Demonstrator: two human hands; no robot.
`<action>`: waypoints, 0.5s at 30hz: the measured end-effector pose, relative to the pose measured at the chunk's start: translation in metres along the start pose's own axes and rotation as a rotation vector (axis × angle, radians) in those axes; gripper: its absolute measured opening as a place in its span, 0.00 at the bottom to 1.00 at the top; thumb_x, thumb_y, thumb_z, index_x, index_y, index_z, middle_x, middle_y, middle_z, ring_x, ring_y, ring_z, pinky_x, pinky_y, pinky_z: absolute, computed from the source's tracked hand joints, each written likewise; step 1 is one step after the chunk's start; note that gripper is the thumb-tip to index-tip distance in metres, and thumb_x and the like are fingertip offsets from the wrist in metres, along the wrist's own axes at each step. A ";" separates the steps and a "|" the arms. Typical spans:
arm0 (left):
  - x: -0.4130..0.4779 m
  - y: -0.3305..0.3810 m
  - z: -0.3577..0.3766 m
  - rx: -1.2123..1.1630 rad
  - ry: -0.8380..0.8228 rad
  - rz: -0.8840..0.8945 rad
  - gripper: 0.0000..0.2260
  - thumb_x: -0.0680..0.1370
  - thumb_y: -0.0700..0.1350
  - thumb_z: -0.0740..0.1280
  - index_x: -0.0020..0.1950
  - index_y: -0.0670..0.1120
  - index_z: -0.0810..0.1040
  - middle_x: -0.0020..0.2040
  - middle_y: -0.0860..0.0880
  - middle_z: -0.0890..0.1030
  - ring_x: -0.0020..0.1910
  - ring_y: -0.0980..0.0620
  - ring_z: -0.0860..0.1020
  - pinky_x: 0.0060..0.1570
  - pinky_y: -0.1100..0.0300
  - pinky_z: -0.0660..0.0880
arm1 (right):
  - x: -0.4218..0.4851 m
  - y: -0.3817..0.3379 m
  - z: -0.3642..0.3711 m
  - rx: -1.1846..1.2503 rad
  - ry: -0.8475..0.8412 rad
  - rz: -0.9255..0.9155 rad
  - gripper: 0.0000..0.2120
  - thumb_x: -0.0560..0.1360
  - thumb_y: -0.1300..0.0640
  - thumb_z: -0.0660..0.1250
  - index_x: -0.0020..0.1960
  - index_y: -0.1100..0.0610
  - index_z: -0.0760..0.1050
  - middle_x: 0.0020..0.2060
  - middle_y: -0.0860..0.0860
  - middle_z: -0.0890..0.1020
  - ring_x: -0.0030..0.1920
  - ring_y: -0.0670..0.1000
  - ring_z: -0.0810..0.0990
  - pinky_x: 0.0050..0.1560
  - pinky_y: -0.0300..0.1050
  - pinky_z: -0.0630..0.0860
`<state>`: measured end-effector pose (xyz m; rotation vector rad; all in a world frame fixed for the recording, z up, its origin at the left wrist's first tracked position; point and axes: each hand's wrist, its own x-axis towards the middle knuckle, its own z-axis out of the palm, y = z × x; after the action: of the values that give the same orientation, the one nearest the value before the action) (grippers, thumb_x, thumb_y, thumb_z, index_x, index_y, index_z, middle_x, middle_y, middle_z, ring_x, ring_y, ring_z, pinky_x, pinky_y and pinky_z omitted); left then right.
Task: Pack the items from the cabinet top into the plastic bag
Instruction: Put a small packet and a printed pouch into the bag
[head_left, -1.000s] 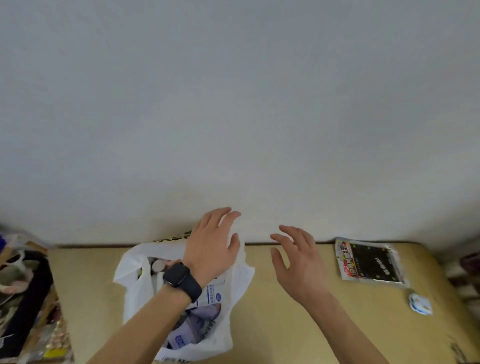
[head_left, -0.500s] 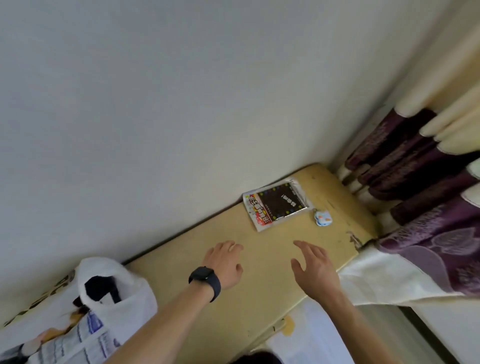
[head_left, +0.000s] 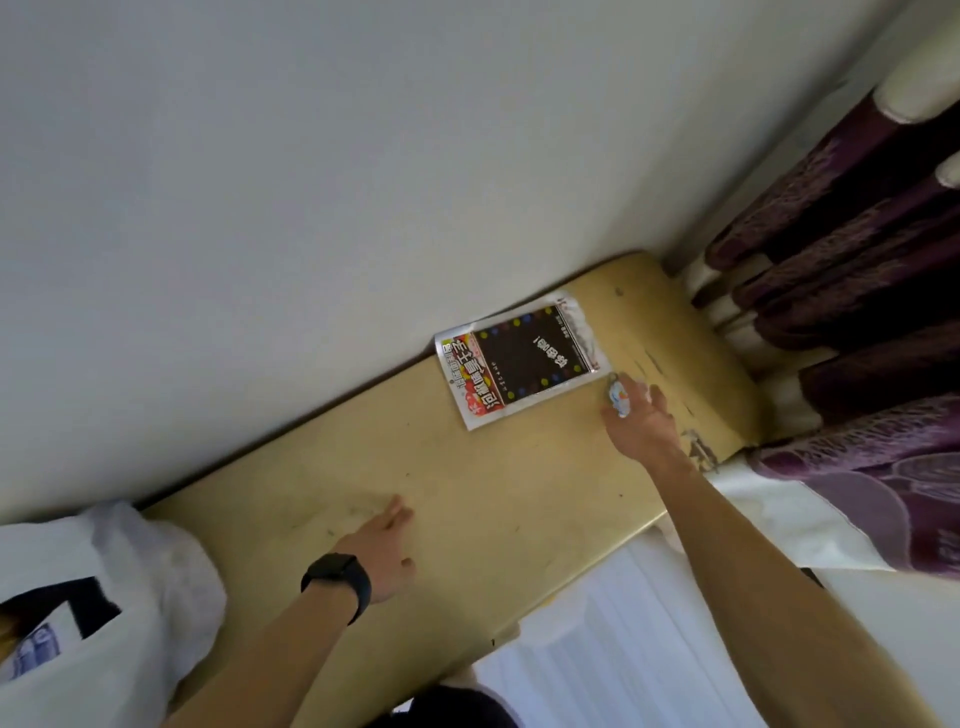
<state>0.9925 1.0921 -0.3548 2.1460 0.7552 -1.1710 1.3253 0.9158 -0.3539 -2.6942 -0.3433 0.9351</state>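
In the head view your right hand (head_left: 641, 415), hovering spread and well short of it half a second ago, is now pinching the small white-and-blue trinket (head_left: 617, 398) between thumb and fingers just beside the packet (head_left: 522, 358). Your left hand (head_left: 382, 545) is staying open, fingers straight, over the middle of the cabinet top (head_left: 493, 493). The packet is lying flat against the wall (head_left: 311, 208), its long axis running along it, red end pointing toward the bag (head_left: 130, 587) at lower left and pale end toward the curtain (head_left: 857, 312).
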 end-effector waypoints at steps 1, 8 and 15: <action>0.000 -0.002 0.000 -0.014 -0.008 0.008 0.31 0.80 0.51 0.58 0.81 0.51 0.48 0.80 0.56 0.38 0.75 0.51 0.64 0.68 0.54 0.68 | 0.007 -0.001 0.002 -0.012 -0.011 0.003 0.26 0.80 0.42 0.57 0.77 0.39 0.56 0.80 0.52 0.52 0.76 0.64 0.59 0.73 0.57 0.62; -0.001 0.004 -0.014 -0.197 -0.024 -0.005 0.28 0.83 0.52 0.55 0.81 0.49 0.51 0.81 0.49 0.54 0.78 0.49 0.56 0.75 0.54 0.58 | -0.011 -0.006 0.027 0.095 0.016 0.084 0.18 0.78 0.51 0.66 0.67 0.42 0.71 0.62 0.57 0.66 0.57 0.61 0.74 0.56 0.52 0.78; -0.017 0.039 -0.047 -0.629 0.082 -0.010 0.22 0.80 0.56 0.63 0.73 0.52 0.69 0.70 0.50 0.73 0.65 0.52 0.73 0.62 0.61 0.69 | -0.083 -0.020 0.062 0.704 -0.071 0.156 0.23 0.70 0.56 0.77 0.60 0.47 0.72 0.52 0.55 0.81 0.42 0.50 0.79 0.36 0.43 0.77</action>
<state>1.0381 1.0958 -0.3107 1.6651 1.0118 -0.7186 1.2198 0.9200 -0.3472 -2.0605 0.1671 0.9668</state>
